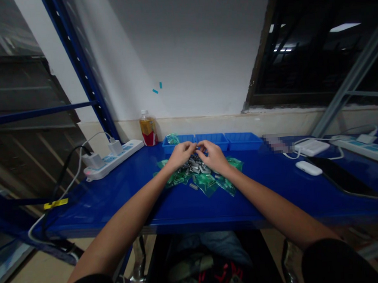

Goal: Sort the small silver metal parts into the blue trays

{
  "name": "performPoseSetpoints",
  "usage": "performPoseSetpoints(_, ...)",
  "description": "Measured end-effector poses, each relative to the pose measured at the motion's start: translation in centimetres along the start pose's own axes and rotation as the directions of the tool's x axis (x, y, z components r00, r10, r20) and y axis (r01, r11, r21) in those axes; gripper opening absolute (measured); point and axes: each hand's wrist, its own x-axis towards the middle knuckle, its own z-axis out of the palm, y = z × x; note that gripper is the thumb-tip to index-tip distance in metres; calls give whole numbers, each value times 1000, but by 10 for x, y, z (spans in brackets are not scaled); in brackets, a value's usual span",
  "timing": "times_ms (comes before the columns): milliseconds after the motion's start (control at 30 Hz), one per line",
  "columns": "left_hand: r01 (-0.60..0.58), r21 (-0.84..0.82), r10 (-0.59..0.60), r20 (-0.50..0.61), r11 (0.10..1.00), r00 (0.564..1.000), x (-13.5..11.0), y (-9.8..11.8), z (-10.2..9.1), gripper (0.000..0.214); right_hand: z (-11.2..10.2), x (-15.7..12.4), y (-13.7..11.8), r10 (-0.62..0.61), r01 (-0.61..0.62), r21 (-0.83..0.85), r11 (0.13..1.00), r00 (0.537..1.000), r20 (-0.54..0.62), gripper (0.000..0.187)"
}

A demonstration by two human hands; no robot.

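My left hand [181, 154] and my right hand [213, 156] meet over the middle of the blue table, fingertips close together. Each is closed in a pinch; whatever lies between the fingers is too small to make out. Just below them is a heap of small silvery metal pieces [196, 164], spread over green plastic bags [208, 185]. One loose metal piece [194, 186] lies at the front of the heap. Behind my hands stand three blue trays in a row: a left tray [186, 138] with a green bag [172, 138] in it, a middle tray [216, 140] and a right tray [244, 141].
A drink bottle [148, 129] stands left of the trays by the wall. Power strips lie on the left [114, 159] and at the far right [370, 148]. A phone [342, 178], a white case [309, 168] and a white charger [311, 147] with cables occupy the right side.
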Motion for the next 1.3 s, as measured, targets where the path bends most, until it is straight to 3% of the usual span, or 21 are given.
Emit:
performPoseSetpoints(200, -3, -42, 5, 34, 999, 999, -1, 1, 1, 36, -2, 2, 2, 34, -37, -52, 998, 998, -52, 10)
performPoseSetpoints(267, -57, -5, 58, 45, 998, 997, -3, 3, -2, 25, -2, 2, 5, 78, -81, -41, 996, 994, -71, 17)
performPoseSetpoints(333, -143, 48, 138, 95, 988, 986, -5, 5, -5, 30, -2, 3, 7, 100, -103, -34, 994, 992, -80, 25)
performPoseSetpoints(500, -272, 166, 247, 154, 948, 957, -7, 10, -6, 22, -1, 4, 5, 90, -91, -24, 996, 994, -63, 34)
performPoseSetpoints(567, -265, 203, 240, 142, 943, 960, -6, 10, -7, 21, -2, 3, 4, 85, -86, -13, 996, 995, -56, 31)
performPoseSetpoints(667, -237, 236, 212, 126, 942, 969, -6, 9, -8, 26, -4, 2, 4, 53, -52, 7, 999, 998, -43, 12)
performPoseSetpoints(800, -214, 254, 180, 152, 943, 972, -6, 8, -8, 33, -9, 2, 1, -67, 67, -24, 997, 997, 26, 15)
performPoseSetpoints(900, -179, 228, 143, 166, 957, 976, -5, 8, -7, 37, -11, 2, -1, -84, 87, -49, 995, 995, 52, 13)
performPoseSetpoints(1100, -182, 211, 113, 302, 960, 946, 0, -1, -21, 22, -17, 6, 11, -26, 24, -133, 991, 999, -19, 19)
performPoseSetpoints(1300, -182, 252, 52, 450, 950, 892, -1, -10, -27, 23, -40, 10, 55, 105, -145, -227, 963, 978, -182, 22)
